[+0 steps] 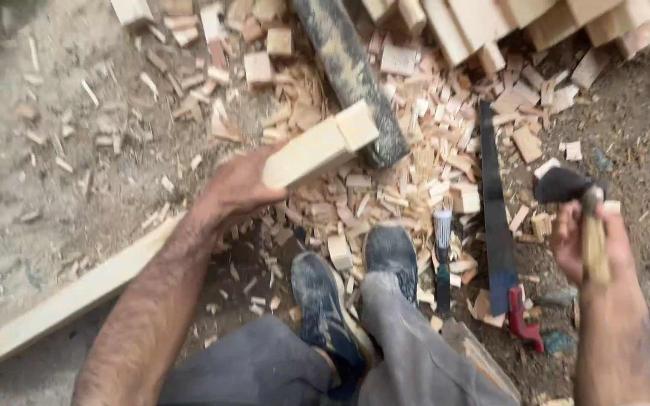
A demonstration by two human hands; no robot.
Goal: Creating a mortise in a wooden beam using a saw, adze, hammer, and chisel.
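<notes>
We see open, bare dirt ground (47, 173) to the left of the work, with only scattered chips on it, while the middle and right are crowded with a thick litter of wood offcuts (408, 173). A long pale plank (62, 304) lies slantwise at the lower left edge, and a stack of sawn boards (505, 22) closes off the top right. A dark, scuffed cylindrical log (351, 75) runs down from the top, ending just behind the raised block.

Our left hand (238, 188) reaches forward, arm stretched out, fingers closed around the near end of a squared pale wood block (317, 146), held tilted above the chips. Our right hand (592, 244) is lifted at the right, wrapped around the wooden handle of a hammer (569, 188) with a dark head pointing left.

Between them lie a hand saw (496, 225) with a flat dark blade and a red handle, and a chisel (442, 256) just beside a worn dark shoe (391, 256). The other shoe (321, 301) sits crossed beneath grey trousers.
</notes>
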